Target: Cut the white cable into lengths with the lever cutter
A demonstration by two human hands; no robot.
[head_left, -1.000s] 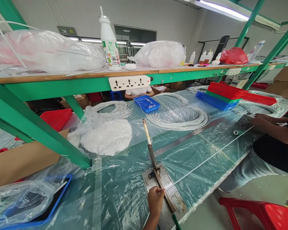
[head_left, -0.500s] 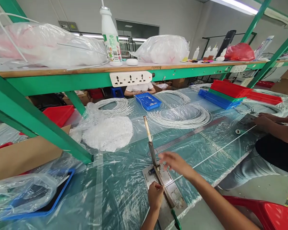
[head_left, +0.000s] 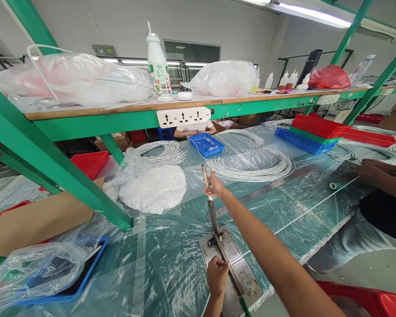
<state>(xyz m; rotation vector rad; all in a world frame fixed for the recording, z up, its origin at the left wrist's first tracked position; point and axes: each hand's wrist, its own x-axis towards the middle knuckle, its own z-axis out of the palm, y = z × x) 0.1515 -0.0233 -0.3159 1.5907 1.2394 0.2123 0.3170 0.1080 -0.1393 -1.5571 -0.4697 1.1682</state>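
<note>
A hand lever cutter stands on the table, its worn metal base plate (head_left: 244, 270) under a long blade arm (head_left: 213, 216) that is raised at the far end. My right hand (head_left: 215, 186) is at the wooden lever handle (head_left: 205, 173), fingers curled round it. Beside the blade, my left hand (head_left: 218, 275) is closed in a pinch on a thin white cable (head_left: 303, 213), whose end is hidden by the fingers. The cable runs across the plate, passes behind my right forearm and stretches to a co-worker's hands (head_left: 369, 171) at the right.
Coils of white cable (head_left: 251, 174) lie beyond a steel ruler (head_left: 267, 189). A blue tray (head_left: 206, 144) of small pieces sits farther back, near a white bag (head_left: 153, 189). Stacked trays (head_left: 320, 127) are at right. A green shelf post (head_left: 86, 185) slants down at left.
My right hand has moved up and away from above the blade to the lever handle. My left hand stays at the cutter with the cable. The view has shifted slightly.
</note>
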